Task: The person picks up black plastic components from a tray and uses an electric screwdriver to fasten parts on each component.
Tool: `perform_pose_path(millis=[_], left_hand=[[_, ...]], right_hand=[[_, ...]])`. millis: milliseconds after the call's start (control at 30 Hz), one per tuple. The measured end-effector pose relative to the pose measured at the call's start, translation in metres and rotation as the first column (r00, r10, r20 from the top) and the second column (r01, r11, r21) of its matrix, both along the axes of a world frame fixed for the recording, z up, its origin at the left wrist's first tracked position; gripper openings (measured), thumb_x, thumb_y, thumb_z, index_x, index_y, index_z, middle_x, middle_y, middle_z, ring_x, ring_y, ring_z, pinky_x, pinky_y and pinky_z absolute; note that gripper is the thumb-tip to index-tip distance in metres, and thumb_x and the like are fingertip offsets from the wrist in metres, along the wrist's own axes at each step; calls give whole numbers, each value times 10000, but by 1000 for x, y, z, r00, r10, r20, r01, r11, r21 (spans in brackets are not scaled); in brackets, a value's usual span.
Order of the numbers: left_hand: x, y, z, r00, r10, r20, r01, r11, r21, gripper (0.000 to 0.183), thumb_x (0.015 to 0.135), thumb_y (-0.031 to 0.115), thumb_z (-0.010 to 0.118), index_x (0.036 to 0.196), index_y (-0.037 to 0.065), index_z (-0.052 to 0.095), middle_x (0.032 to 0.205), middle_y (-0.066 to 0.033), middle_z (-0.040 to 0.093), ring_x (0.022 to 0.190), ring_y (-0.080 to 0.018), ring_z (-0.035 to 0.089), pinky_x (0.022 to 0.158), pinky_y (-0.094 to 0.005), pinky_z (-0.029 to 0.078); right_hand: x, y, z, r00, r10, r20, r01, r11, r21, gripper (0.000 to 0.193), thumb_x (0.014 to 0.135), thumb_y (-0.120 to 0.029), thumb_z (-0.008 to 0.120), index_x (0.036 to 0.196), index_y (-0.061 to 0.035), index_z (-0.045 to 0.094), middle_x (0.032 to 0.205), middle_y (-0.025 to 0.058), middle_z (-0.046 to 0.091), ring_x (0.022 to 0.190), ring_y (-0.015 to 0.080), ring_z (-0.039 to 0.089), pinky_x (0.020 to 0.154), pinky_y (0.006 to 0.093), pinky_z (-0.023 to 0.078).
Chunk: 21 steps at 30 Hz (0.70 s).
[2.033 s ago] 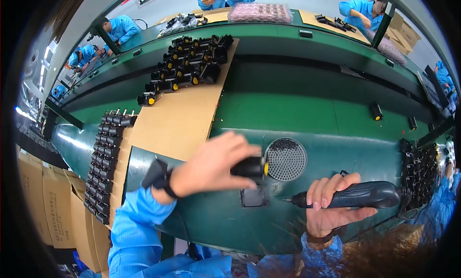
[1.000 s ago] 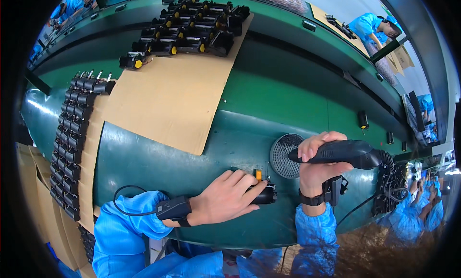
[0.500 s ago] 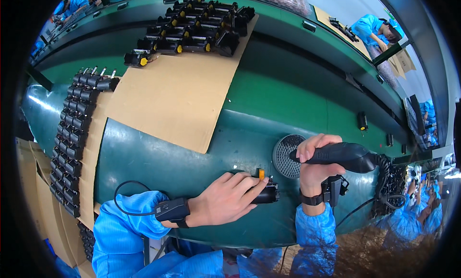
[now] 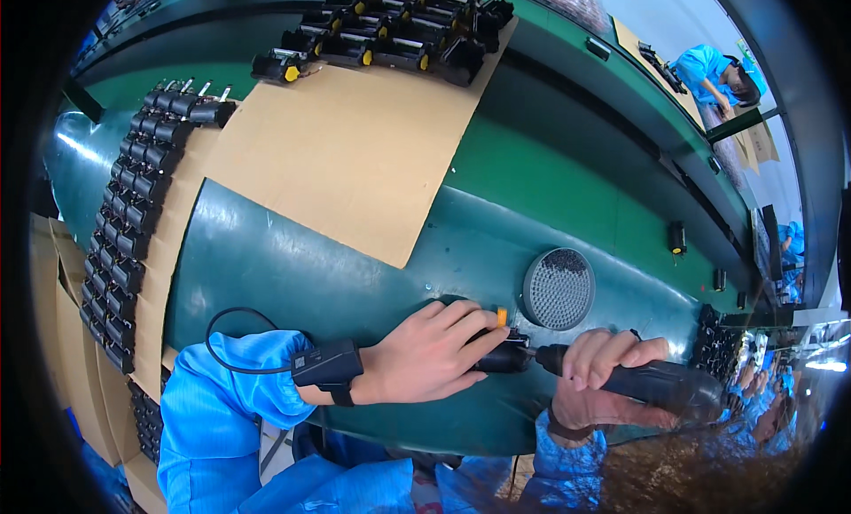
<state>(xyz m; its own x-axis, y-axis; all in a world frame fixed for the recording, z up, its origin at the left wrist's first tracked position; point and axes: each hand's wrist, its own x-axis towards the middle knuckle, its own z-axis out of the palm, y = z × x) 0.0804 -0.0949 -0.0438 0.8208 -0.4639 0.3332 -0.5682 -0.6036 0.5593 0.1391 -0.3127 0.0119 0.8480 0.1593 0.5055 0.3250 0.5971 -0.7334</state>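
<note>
My left hand (image 4: 434,353) is closed over a small black cylindrical housing (image 4: 507,358) on the green bench, its fingers covering much of the part. An orange tab (image 4: 502,317) sticks up beside my fingertips. In my right hand (image 4: 596,372) lies a black electric screwdriver (image 4: 669,386), held nearly level. Its nose points left and its tip is at the right end of the housing; whether it sits on a screw is too small to tell. Just beyond stands a round grey dish (image 4: 558,317) with a holed plate and a patch of small dark screws.
A cardboard sheet (image 4: 328,159) bears rows of black housings with yellow ends (image 4: 390,48) at the back. More black housings (image 4: 133,212) line a cardboard strip on the left. A few loose black parts (image 4: 677,238) stand at the right. Co-workers in blue sit farther off.
My right hand has lowered the screwdriver from above the dish to the housing's right end. My left hand keeps its hold on the housing. The view has shifted slightly.
</note>
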Motion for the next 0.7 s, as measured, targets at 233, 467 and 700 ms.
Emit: perform_pose_path(millis=[233, 467, 700], left_hand=[[1, 0, -3, 999, -6, -33, 7, 1000, 15, 615, 889, 340, 801, 1390, 22, 642, 1310, -86, 587, 1218, -259, 570, 932, -375, 498], [1, 0, -1, 1000, -2, -9, 2, 1000, 3, 624, 889, 343, 799, 1396, 18, 636, 1303, -90, 587, 1214, -260, 572, 944, -376, 500], [-1, 0, 0, 1000, -5, -15, 5, 1000, 11, 632, 885, 341, 803, 1400, 17, 634, 1292, -93, 586, 1216, -264, 573, 954, -380, 502]], right_hand=[[7, 1, -23, 997, 68, 29, -67, 997, -35, 882, 877, -894, 564, 1113, -48, 485, 756, 85, 576, 553, 193, 561, 509, 358, 497], [6, 5, -20, 999, 40, 28, -39, 998, -39, 895, 866, -906, 553, 1104, -47, 483, 761, 80, 572, 562, 186, 565, 511, 352, 497], [1, 11, -20, 1000, -14, 16, 16, 992, -125, 862, 848, -922, 549, 1055, -90, 459, 703, 48, 535, 509, 162, 513, 472, 322, 475]])
